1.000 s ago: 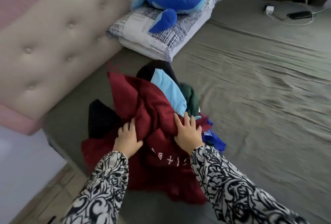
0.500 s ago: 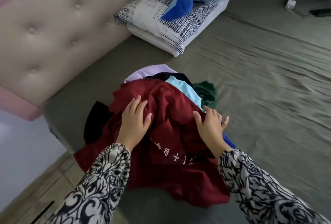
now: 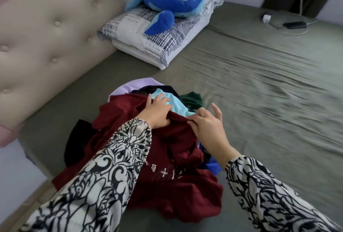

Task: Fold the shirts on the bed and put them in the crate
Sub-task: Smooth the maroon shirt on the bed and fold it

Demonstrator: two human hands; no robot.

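Both hands, L point(image 3: 157, 114) & R point(image 3: 208, 126), pinch maroon shirt point(image 3: 172, 176) on wrinkled olive bed sheet point(image 3: 259, 92) w/ tufted headboard point(image 3: 46, 37).

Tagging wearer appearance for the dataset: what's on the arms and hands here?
Both arms wear long sleeves in a white fabric with a bold black swirling floral print: left sleeve, right sleeve. The cuffs end at the wrists. Left hand and right hand are bare: no gloves, rings or watch visible.
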